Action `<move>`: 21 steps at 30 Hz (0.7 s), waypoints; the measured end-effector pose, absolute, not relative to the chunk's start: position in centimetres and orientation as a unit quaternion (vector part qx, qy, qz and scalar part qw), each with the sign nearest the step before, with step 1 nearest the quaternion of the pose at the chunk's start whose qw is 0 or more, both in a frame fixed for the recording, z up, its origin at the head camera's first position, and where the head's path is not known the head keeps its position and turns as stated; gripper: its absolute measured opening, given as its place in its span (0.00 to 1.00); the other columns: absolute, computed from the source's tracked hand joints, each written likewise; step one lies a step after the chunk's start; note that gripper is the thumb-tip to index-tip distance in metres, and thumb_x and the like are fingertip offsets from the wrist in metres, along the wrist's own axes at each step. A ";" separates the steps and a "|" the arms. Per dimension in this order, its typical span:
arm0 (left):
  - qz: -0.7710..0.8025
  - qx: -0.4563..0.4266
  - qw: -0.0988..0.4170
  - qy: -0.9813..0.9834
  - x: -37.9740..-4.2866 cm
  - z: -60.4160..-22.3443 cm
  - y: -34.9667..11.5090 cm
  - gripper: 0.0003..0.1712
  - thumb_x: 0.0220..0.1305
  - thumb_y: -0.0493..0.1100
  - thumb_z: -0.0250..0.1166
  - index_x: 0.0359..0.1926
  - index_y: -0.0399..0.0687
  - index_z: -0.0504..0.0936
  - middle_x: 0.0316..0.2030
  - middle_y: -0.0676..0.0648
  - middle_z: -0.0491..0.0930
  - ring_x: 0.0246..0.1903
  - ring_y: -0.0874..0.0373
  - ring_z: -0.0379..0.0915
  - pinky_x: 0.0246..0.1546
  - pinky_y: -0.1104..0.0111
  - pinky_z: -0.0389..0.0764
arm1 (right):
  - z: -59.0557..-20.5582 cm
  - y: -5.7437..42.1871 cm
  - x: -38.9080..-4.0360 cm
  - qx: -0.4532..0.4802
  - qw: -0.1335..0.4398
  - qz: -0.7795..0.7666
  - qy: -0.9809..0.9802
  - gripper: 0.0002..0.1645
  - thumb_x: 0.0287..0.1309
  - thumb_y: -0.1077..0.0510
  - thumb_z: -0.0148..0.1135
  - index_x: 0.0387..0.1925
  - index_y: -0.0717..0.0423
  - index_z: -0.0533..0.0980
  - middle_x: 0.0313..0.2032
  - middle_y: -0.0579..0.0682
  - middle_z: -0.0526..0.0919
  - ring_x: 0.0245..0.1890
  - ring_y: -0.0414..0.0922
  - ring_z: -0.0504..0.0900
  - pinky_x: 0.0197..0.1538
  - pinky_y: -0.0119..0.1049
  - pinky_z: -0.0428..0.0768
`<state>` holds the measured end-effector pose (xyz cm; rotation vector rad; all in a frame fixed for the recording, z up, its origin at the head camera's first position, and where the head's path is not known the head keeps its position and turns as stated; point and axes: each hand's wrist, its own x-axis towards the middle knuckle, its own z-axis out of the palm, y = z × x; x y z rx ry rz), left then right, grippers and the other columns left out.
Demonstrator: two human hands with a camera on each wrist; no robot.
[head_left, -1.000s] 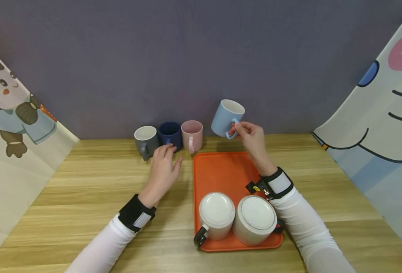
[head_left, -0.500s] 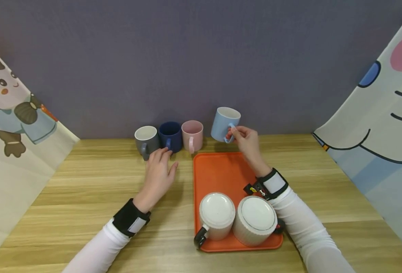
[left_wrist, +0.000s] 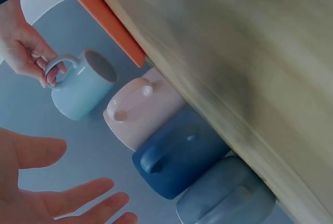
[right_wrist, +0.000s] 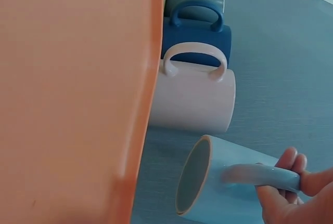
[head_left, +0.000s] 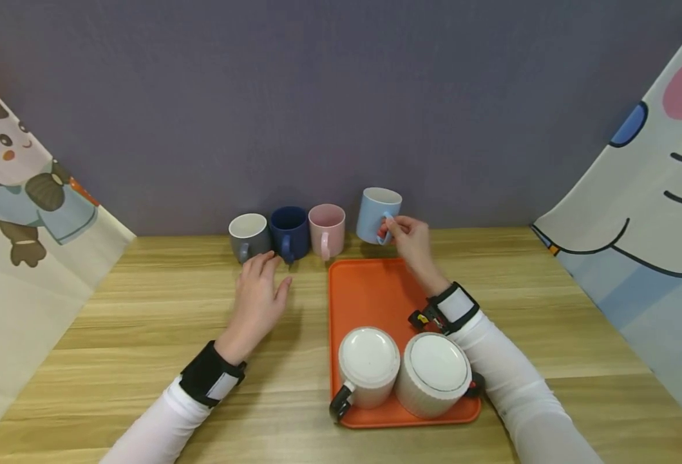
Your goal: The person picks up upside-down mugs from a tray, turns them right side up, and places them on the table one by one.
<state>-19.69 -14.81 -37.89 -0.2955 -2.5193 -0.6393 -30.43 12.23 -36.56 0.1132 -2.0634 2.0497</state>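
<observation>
By its handle, my right hand [head_left: 413, 245] pinches a light blue mug [head_left: 375, 216], mouth up and slightly tilted. The mug's unglazed base ring shows in the right wrist view, where the mug [right_wrist: 234, 198] hangs beside the pink mug [right_wrist: 195, 96]. Left of it in the head view, a pink mug [head_left: 330, 222], a navy mug [head_left: 290, 227] and a grey mug [head_left: 250, 241] stand upright in a row, handles toward me. My left hand [head_left: 257, 296] hovers in front of the grey and navy mugs, its fingers [left_wrist: 78, 195] spread and holding nothing.
An orange tray [head_left: 369, 290] lies in front of the pink and light blue mugs. On its near half, two large whitish mugs [head_left: 369, 361] with dark handles stand upside down. A grey wall [head_left: 341, 116] rises behind the row; printed cloths [head_left: 625, 212] hang at both sides.
My right hand has brought the light blue mug down and left, toward the pink mug, and made it more upright. My left hand has drawn back toward me and left.
</observation>
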 end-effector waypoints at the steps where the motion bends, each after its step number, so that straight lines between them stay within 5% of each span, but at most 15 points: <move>1: -0.236 -0.107 0.260 -0.930 -19.7 -37.9 -14.9 0.23 0.60 0.41 0.64 0.53 0.31 0.75 0.58 0.34 0.70 0.60 0.39 0.61 0.55 0.45 0.63 | -36.6 12.2 -30.5 0.038 0.116 0.698 -0.706 0.17 0.64 0.61 0.56 0.42 0.76 0.77 0.24 0.43 0.81 0.27 0.35 0.80 0.36 0.34 0.81; 21: -0.234 -0.086 0.281 -0.927 -19.5 -37.4 -17.5 0.24 0.60 0.40 0.64 0.53 0.28 0.74 0.57 0.32 0.70 0.59 0.37 0.61 0.51 0.43 0.63 | -38.1 10.8 -31.4 0.050 0.135 0.634 -0.759 0.16 0.64 0.60 0.57 0.34 0.73 0.80 0.28 0.62 0.84 0.24 0.37 0.79 0.27 0.24 0.73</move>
